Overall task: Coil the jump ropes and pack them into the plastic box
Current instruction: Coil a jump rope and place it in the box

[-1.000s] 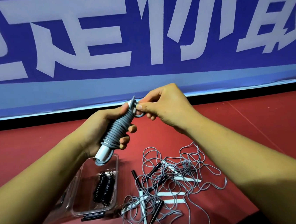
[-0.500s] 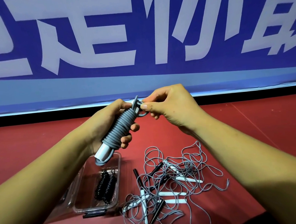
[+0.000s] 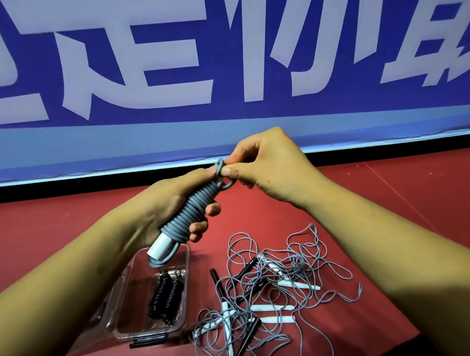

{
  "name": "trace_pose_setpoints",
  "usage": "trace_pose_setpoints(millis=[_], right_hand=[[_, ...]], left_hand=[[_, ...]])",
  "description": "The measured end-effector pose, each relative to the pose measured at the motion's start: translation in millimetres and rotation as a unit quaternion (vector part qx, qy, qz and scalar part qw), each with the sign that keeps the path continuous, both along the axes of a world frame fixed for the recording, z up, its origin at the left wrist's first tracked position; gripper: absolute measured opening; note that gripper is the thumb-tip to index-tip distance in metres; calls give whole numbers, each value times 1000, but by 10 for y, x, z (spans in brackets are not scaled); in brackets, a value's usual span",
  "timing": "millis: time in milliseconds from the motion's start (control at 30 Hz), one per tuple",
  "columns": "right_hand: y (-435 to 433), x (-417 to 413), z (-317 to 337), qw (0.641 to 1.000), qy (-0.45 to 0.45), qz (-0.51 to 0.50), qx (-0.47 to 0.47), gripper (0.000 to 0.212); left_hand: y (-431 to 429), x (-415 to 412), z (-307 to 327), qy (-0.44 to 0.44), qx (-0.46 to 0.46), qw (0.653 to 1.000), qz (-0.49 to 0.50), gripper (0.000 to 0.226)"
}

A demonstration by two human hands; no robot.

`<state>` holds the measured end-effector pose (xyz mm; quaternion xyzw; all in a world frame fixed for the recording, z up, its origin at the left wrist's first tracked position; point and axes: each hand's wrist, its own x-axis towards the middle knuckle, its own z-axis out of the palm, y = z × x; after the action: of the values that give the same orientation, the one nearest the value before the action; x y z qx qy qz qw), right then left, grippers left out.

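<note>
left hand (image 3: 170,205): fingers curled round the grey rope bundle (image 3: 191,214), held in the air above the plastic box (image 3: 188,258)
right hand (image 3: 267,168): thumb and forefinger pinch the cord's end loop at the bundle's top
bundle: cord wound tight, one white handle end showing at the bottom; tail being tucked, my read
box: open, on the red floor (image 3: 403,189); one black coiled rope (image 3: 166,298) inside
tangle (image 3: 271,287): grey cords, white and black handles, loose just right of the box
done: one rope packed, second wound
left: secure tail, drop bundle in, then untangle and coil the pile; rope count there can't be told
</note>
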<state>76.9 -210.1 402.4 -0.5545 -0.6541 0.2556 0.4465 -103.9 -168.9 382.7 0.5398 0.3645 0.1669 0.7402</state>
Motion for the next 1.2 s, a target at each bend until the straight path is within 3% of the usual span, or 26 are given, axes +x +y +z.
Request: trace_pose_setpoints(millis=[67, 167, 333, 533, 600, 733, 833, 1000, 1100, 1200], right_hand=[[11, 9, -12, 1000, -10, 14, 3, 5], [28, 12, -52, 999, 0, 40, -3, 30], [51, -22, -72, 997, 69, 29, 5, 2], [51, -33, -117, 987, 148, 63, -15, 22], [81, -38, -163, 983, 162, 74, -31, 18], [142, -95, -237, 985, 147, 63, -69, 5], [239, -197, -325, 990, 119, 3, -78, 15], [456, -283, -356, 948, 289, -74, -110, 20], [530, -349, -454, 947, 280, -29, -151, 18], [586, -539, -632, 922, 320, 16, -217, 13]], left_hand=[[7, -8, -6, 5, -3, 1000, -8, 27], [0, -18, -5, -6, -24, 999, -21, 26], [-22, -15, -34, -84, -73, 993, -42, 30], [37, -110, -83, -110, -83, 988, -66, 32], [59, -128, -123, -99, -69, 991, -61, 27], [88, -144, -201, -68, -21, 997, -19, 28], [88, -188, -258, -39, 11, 999, 4, 20], [145, -363, -282, -59, 33, 997, 19, 20], [159, -460, -349, -11, 45, 994, 94, 18], [230, -673, -436, 5, -9, 985, 171, 22]])
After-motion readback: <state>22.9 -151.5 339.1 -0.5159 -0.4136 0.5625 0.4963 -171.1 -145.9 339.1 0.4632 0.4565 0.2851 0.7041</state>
